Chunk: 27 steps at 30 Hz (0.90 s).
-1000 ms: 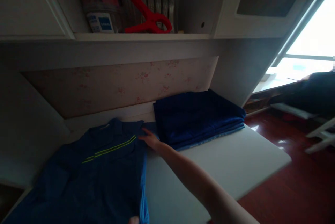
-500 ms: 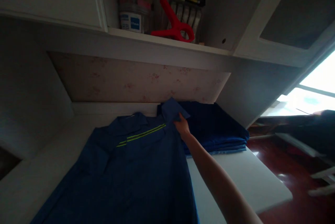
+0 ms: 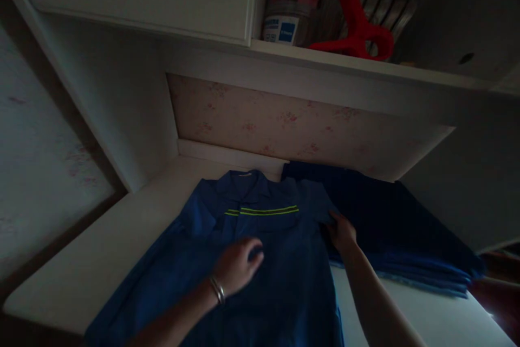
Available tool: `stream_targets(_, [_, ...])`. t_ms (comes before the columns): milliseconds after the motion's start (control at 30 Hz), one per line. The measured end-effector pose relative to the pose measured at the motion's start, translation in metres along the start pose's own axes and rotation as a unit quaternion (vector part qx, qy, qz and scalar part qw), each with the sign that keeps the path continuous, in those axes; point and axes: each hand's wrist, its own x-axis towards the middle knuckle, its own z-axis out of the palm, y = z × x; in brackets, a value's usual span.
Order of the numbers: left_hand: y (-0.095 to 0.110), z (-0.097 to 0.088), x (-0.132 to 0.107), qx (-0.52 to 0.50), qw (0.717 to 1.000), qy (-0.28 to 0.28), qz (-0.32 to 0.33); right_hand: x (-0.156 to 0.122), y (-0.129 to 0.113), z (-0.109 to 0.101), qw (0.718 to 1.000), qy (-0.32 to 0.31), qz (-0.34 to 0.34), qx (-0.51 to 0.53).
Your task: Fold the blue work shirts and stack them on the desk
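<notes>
A dark blue work shirt [image 3: 260, 260] with a yellow-green stripe across the chest lies spread on a white table [image 3: 101, 249]. My left hand [image 3: 238, 266], with a bracelet at the wrist, rests on the middle of the shirt, fingers curled down onto the cloth. My right hand [image 3: 341, 230] lies at the shirt's right shoulder edge, its fingers closed on the fabric where the sleeve is folded in. Just right of it sits a stack of folded blue garments [image 3: 402, 239].
A white shelf [image 3: 365, 65] above the table carries a red clamp [image 3: 357, 33] and a plastic jar [image 3: 284, 17]. A floral-papered panel [image 3: 284, 119] backs the table. A cabinet side wall [image 3: 101, 92] closes in the left.
My view swung left. The right sleeve, lifted half a second ago, now lies folded onto the shirt. My left hand has come into view and rests on the shirt's middle.
</notes>
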Motion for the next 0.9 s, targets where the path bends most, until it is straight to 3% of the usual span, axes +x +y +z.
stream_targets(33, [-0.014, -0.021, 0.01, 0.105, 0.99, 0.092, -0.008, -0.002, 0.001, -0.003, 1.0, 0.0, -0.013, -0.014])
stream_targets(67, [-0.028, -0.04, 0.018, 0.195, 0.969, 0.149, -0.023, -0.005, 0.002, -0.006, 0.999, 0.002, -0.023, -0.022])
stream_targets(133, [-0.055, -0.071, 0.024, 0.289, 0.935, 0.2, -0.052, -0.009, 0.003, -0.01, 0.999, 0.006, -0.037, -0.023])
stream_targets(300, [-0.1, -0.135, 0.01, 0.276, 0.931, 0.213, -0.107, -0.014, 0.001, -0.013, 0.999, -0.007, -0.022, 0.049])
stream_targets(400, [-0.111, -0.182, -0.003, 0.257, 0.912, 0.269, -0.17, -0.014, 0.0, -0.008, 0.995, -0.002, 0.01, 0.096])
stream_targets(467, [-0.113, -0.203, -0.013, 0.249, 0.902, 0.296, -0.194, -0.013, 0.001, -0.004, 0.992, 0.004, 0.028, 0.12])
stream_targets(500, [-0.111, -0.206, -0.017, 0.246, 0.902, 0.298, -0.191, -0.013, 0.0, -0.001, 0.991, 0.007, 0.035, 0.13])
stream_targets(567, [-0.102, -0.195, -0.023, 0.24, 0.917, 0.279, -0.156, -0.011, 0.0, 0.001, 0.989, 0.01, 0.041, 0.138])
stream_targets(633, [-0.089, -0.167, -0.022, 0.251, 0.933, 0.244, -0.084, -0.01, -0.001, 0.001, 0.991, 0.002, 0.035, 0.129])
stream_targets(733, [-0.076, -0.121, -0.007, 0.299, 0.933, 0.2, -0.015, -0.012, -0.002, -0.002, 0.993, -0.004, 0.039, 0.114])
stream_targets(833, [-0.08, -0.1, 0.019, 0.302, 0.934, 0.183, -0.047, -0.016, 0.001, 0.0, 0.989, 0.031, 0.083, 0.121])
stream_targets(900, [-0.091, -0.107, 0.035, 0.281, 0.938, 0.188, -0.073, -0.018, 0.004, 0.004, 0.983, 0.053, 0.113, 0.131])
